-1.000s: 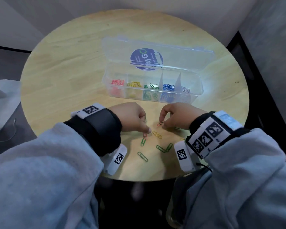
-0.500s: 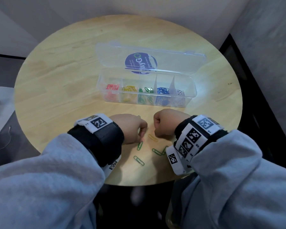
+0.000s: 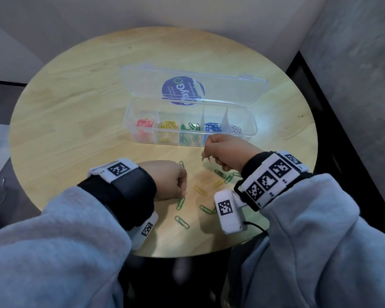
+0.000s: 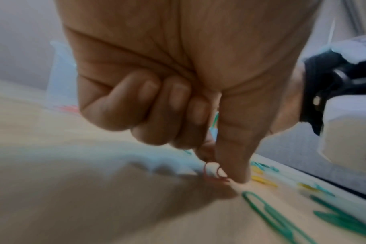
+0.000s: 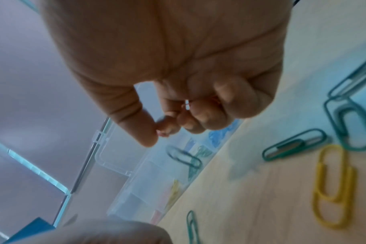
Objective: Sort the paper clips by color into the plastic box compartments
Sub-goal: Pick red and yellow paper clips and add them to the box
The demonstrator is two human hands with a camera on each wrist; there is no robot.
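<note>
Plastic box (image 3: 188, 127) sits mid-counter (image 3: 76, 103), long side across, lid (image 3: 193, 85) open and lying behind it. Five compartments in a row left to right, each with paper clips (image 3: 212, 127) in it. Loose clips (image 3: 201, 190) lie on counter in front of box, near the front edge. Left hand (image 3: 165, 181) down at the left of the loose clips, right hand (image 3: 227, 152) at their right, just before the box's front wall.

Both hands (image 3: 165, 180) fisted (right (image 3: 227, 152) raised)
</note>
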